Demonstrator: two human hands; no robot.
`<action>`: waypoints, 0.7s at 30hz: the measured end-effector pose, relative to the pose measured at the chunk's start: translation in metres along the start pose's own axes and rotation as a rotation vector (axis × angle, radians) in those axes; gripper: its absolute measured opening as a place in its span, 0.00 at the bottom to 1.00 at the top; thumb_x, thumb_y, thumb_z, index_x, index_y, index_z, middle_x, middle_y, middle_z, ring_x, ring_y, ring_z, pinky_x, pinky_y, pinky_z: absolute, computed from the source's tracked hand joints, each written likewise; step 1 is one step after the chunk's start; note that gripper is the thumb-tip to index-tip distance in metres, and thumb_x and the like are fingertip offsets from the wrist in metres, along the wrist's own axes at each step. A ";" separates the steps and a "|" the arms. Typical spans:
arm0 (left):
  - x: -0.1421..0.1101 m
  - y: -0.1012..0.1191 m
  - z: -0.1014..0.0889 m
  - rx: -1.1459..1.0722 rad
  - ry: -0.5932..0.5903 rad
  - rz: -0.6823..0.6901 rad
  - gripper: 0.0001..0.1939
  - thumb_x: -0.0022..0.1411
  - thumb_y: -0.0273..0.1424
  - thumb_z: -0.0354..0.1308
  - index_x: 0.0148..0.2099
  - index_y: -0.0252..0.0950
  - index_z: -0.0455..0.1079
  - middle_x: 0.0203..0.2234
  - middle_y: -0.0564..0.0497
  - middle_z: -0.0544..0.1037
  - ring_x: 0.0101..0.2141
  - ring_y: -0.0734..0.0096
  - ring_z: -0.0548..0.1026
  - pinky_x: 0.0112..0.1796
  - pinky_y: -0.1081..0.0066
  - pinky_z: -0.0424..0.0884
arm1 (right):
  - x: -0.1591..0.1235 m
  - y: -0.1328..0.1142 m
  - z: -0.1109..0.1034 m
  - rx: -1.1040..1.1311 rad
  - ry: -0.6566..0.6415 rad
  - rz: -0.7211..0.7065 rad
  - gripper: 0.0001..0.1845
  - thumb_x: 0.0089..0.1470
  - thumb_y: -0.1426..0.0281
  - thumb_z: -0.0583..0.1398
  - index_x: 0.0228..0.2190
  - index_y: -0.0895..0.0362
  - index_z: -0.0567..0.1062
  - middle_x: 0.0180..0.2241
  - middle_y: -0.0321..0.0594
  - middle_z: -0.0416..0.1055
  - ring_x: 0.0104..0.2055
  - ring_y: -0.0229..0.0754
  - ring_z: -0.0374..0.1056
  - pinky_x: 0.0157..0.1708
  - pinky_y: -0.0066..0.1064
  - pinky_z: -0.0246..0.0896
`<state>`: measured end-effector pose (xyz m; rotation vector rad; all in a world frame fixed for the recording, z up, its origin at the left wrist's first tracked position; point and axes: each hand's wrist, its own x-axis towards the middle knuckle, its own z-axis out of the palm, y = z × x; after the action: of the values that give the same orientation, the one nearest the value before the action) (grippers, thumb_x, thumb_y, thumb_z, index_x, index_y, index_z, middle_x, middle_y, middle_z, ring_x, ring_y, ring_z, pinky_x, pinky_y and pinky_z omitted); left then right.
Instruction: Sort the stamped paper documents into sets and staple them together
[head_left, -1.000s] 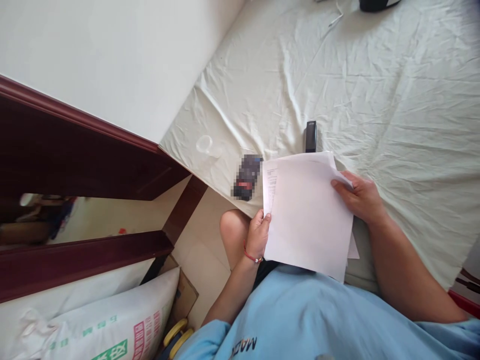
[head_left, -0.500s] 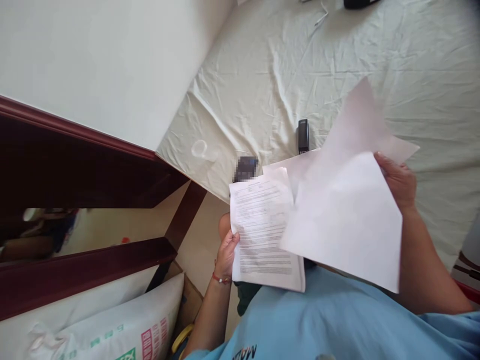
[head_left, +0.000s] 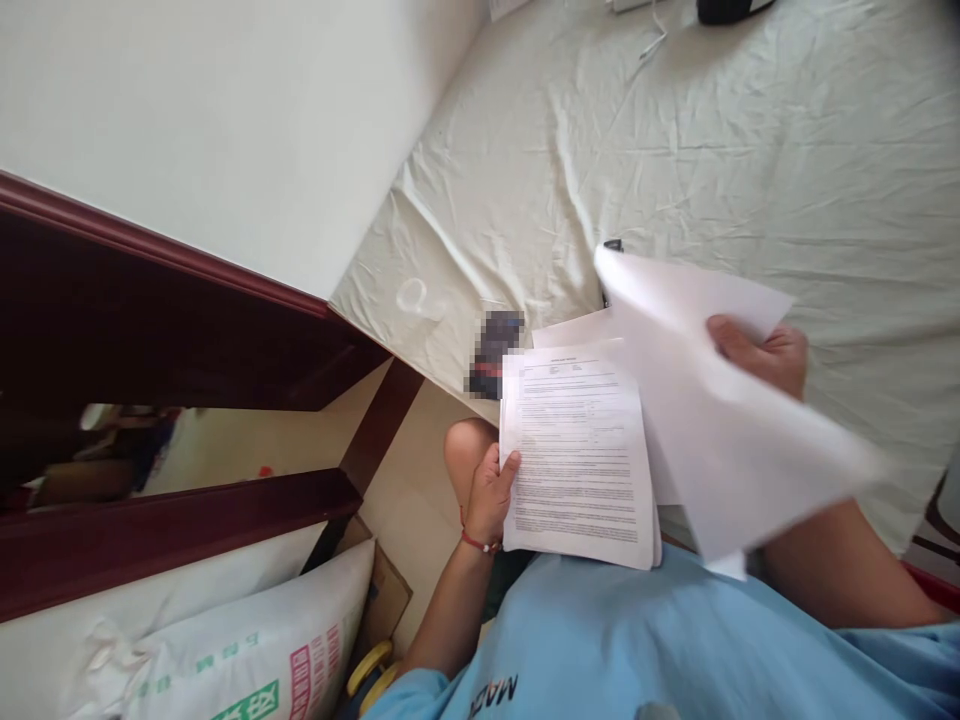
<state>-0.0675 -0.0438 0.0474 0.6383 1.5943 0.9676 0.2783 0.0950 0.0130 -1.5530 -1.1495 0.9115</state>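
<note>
My left hand [head_left: 495, 490] grips a stack of printed pages [head_left: 577, 460] by its left edge, thumb on top, printed side up over my lap. With its thumb above the paper, my right hand [head_left: 765, 355] pinches loose white sheets [head_left: 705, 400], blank on the faces I see. They bend and their lower right corner is blurred. More white paper [head_left: 577, 328] lies on the cloth behind the stack. Mostly hidden behind the raised sheets is a black object, perhaps a stapler [head_left: 613, 246]. A dark pixelated item [head_left: 496, 345] lies beside the stack's top left corner.
A pale wrinkled cloth [head_left: 712, 150] covers the surface ahead. On it are a clear round item [head_left: 411, 294], a white cable [head_left: 656, 40] and a black object [head_left: 724, 10]. Dark red wooden rails [head_left: 187, 500] and a white printed sack [head_left: 262, 640] stand at left.
My right hand has moved left with the loose sheets, which have swung and now cover most of the black object. The printed stack in my left hand has shifted right in view.
</note>
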 end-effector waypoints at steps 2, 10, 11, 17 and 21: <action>0.002 0.003 0.010 0.019 0.006 -0.001 0.37 0.49 0.56 0.78 0.48 0.35 0.74 0.43 0.43 0.84 0.46 0.52 0.82 0.48 0.58 0.78 | -0.005 -0.007 0.007 -0.025 0.019 -0.021 0.21 0.59 0.48 0.62 0.33 0.54 0.74 0.29 0.41 0.72 0.29 0.42 0.64 0.28 0.35 0.59; 0.002 0.003 0.037 -0.066 0.032 -0.006 0.38 0.41 0.45 0.85 0.50 0.38 0.72 0.46 0.44 0.85 0.50 0.50 0.82 0.53 0.57 0.77 | -0.007 -0.020 0.011 -0.194 -0.209 -0.177 0.13 0.58 0.56 0.61 0.34 0.53 0.75 0.24 0.35 0.68 0.26 0.39 0.61 0.31 0.34 0.58; 0.001 0.002 0.037 -0.106 0.017 -0.040 0.38 0.43 0.47 0.84 0.50 0.37 0.72 0.45 0.43 0.85 0.51 0.49 0.82 0.54 0.56 0.77 | -0.007 -0.020 0.010 -0.202 -0.230 -0.183 0.13 0.58 0.56 0.61 0.33 0.53 0.75 0.25 0.36 0.69 0.26 0.40 0.62 0.31 0.34 0.58; 0.002 0.000 0.035 -0.223 -0.012 -0.134 0.33 0.50 0.54 0.79 0.47 0.34 0.79 0.43 0.41 0.86 0.54 0.44 0.82 0.57 0.53 0.76 | -0.008 -0.020 0.014 -0.287 -0.344 -0.195 0.13 0.58 0.56 0.58 0.29 0.52 0.70 0.22 0.36 0.68 0.25 0.41 0.62 0.30 0.35 0.56; 0.004 -0.002 0.036 -0.138 -0.019 -0.104 0.34 0.43 0.47 0.84 0.47 0.33 0.80 0.41 0.41 0.86 0.49 0.46 0.83 0.56 0.53 0.77 | -0.009 -0.018 0.015 -0.389 -0.346 -0.210 0.19 0.61 0.52 0.57 0.26 0.52 0.66 0.21 0.37 0.63 0.24 0.41 0.58 0.30 0.36 0.55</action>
<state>-0.0331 -0.0328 0.0415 0.4643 1.5144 0.9817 0.2573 0.0916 0.0269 -1.5725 -1.7874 0.8697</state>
